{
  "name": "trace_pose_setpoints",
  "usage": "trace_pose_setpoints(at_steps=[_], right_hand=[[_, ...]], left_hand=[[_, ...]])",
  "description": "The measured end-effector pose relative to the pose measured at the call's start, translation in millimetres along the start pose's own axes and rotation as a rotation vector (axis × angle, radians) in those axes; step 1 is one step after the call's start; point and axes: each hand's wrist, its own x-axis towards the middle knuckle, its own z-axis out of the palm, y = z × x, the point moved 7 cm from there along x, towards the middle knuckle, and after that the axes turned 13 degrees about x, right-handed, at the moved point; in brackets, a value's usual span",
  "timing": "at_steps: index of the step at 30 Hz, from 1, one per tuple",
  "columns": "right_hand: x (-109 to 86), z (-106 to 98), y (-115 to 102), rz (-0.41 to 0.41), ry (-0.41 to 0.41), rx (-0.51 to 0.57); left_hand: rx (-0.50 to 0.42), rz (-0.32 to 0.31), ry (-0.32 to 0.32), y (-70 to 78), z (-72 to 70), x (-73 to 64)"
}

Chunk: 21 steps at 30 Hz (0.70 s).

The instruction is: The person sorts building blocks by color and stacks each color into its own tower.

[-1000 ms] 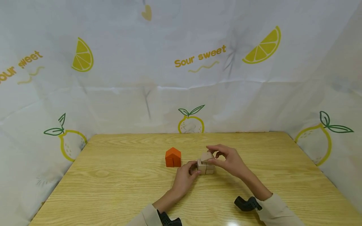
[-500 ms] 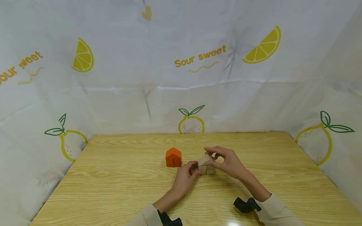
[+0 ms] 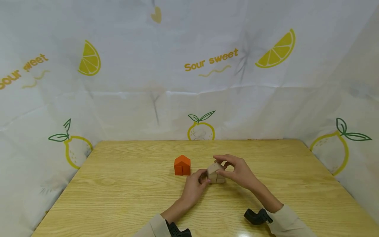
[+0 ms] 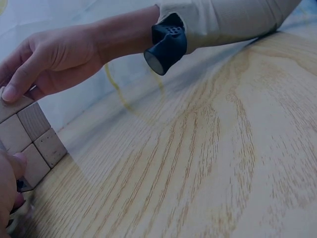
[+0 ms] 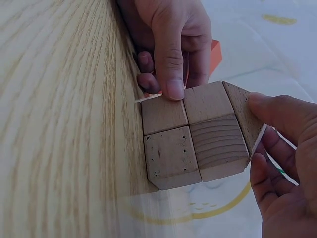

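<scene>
Plain wooden cubes [image 3: 220,180] stand as a two-by-two stack on the table, with a triangular wooden block [image 3: 214,168] on top like a roof. My right hand [image 3: 241,172] pinches this triangular block between thumb and fingers. At the stack's left side, my left hand [image 3: 191,190] holds the lower cubes, thumb at the front and fingers behind. In the right wrist view the triangular block [image 5: 242,110] sits against the upper cubes [image 5: 219,139], and the left thumb presses a lower cube [image 5: 163,114]. Fingers partly hide the roof's far end.
A small orange block house [image 3: 182,165] with the same peaked shape stands just left of the stack, behind my left hand. The wood-grain table [image 3: 118,197] ends at a white lemon-print cloth [image 3: 133,112] at the back and sides.
The triangular block in my right hand has moved slightly left and down, from sitting askew to lining up on the cubes. My left hand has kept its place at the stack.
</scene>
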Motion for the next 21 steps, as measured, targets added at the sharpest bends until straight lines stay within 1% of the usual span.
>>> trace_pose_setpoints(at_steps=[12,18,21], right_hand=[[3.2,1.8,1.0,-0.003,-0.003,0.004],[3.1,3.8,-0.1,-0.001,-0.009,0.012],[4.0,3.9,-2.0,-0.006,-0.008,-0.009]], left_hand=[[0.002,-0.001,0.011,-0.1,-3.1,0.0],[0.000,0.001,0.017,0.2,-4.2,-2.3],[0.014,0.010,0.022,0.4,-5.9,-2.5]])
